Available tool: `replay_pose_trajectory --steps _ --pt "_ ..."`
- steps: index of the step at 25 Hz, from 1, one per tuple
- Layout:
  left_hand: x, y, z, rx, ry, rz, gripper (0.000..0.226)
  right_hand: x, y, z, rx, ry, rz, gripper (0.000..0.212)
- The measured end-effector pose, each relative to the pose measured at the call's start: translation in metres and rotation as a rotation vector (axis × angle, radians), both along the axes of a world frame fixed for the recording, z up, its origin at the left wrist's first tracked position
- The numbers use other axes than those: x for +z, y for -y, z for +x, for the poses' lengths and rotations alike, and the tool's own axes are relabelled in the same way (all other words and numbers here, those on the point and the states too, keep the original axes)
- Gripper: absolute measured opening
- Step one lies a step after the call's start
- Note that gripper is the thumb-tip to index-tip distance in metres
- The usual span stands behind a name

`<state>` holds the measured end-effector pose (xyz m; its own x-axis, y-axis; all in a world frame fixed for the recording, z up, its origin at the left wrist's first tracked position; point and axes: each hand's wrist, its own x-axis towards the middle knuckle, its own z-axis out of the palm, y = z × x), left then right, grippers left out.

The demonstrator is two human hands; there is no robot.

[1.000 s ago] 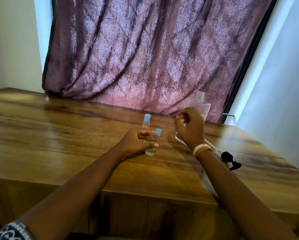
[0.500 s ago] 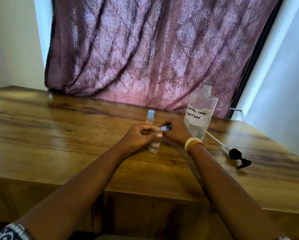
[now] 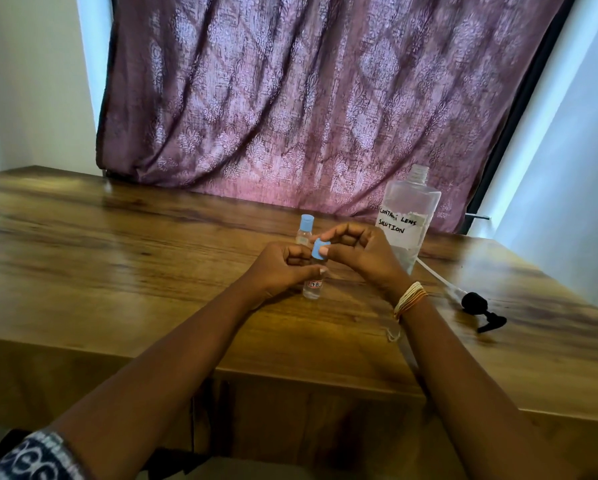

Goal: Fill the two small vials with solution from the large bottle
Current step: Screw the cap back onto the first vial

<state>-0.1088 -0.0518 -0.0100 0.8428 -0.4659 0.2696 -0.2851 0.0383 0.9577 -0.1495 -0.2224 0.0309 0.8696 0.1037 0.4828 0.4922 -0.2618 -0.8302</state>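
On the wooden table (image 3: pixel 124 271), near its middle, the left hand (image 3: pixel 283 268) grasps the near vial (image 3: pixel 314 287) around its body and holds it upright with its base at the table surface. That vial is clear, carries a small white label with red edging, and shows clear liquid in its lower part. At the top of the vial, the right hand (image 3: pixel 363 254) pinches the blue cap (image 3: pixel 319 250) between thumb and forefinger; the cap sits tilted at the neck, and whether it is seated or lifted free cannot be told. Just behind both hands stands the far vial (image 3: pixel 304 230), upright, apart from the hands, with its own blue cap in place. To the right of the hands stands the bottle (image 3: pixel 408 216), upright, uncapped, with a threaded neck and a handwritten label reading "CONTACT LENS SOLUTION". A black pump head (image 3: pixel 477 306) with its white tube lies on the table to the right of the bottle, well apart from the vials. A band of pale threads (image 3: pixel 410 299) circles the right wrist. A purple patterned curtain (image 3: pixel 308 98) hangs behind the table.
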Motion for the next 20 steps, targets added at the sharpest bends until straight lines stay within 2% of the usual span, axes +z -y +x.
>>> replay_pose_trajectory --steps 3,5,8,9,11,13,15,17,20 --pt "0.0 -0.001 -0.001 -0.004 0.028 0.027 0.023 0.003 0.003 -0.002 0.003 -0.009 -0.082 0.026" --pt "0.0 -0.001 -0.001 0.005 0.048 0.04 0.027 0.002 -0.003 -0.002 -0.092 0.025 -0.111 0.026" --pt "0.0 -0.002 -0.002 0.025 0.121 0.054 0.015 -0.008 -0.017 0.002 -0.231 0.068 -0.191 0.038" --pt "0.0 -0.002 -0.001 0.023 0.128 0.049 0.013 -0.009 -0.018 0.003 -0.209 0.034 -0.189 0.044" --pt "-0.001 -0.002 -0.001 0.009 0.082 0.032 0.017 -0.004 -0.01 0.004 0.016 -0.095 -0.066 0.051" --pt "-0.001 -0.001 -0.001 0.004 0.034 0.032 0.019 0.003 0.0 0.003 0.187 -0.143 0.04 0.049" --pt "0.0 0.0 -0.003 0.005 0.028 0.039 0.022 0.002 0.002 0.002 0.07 -0.106 -0.006 0.045" --pt "0.0 0.0 -0.004 0.012 0.049 0.037 0.023 -0.001 -0.002 0.003 -0.062 -0.086 -0.058 0.051" --pt "0.001 -0.002 -0.003 0.006 0.042 0.044 0.025 0.001 0.001 0.003 0.158 -0.209 0.028 0.057"
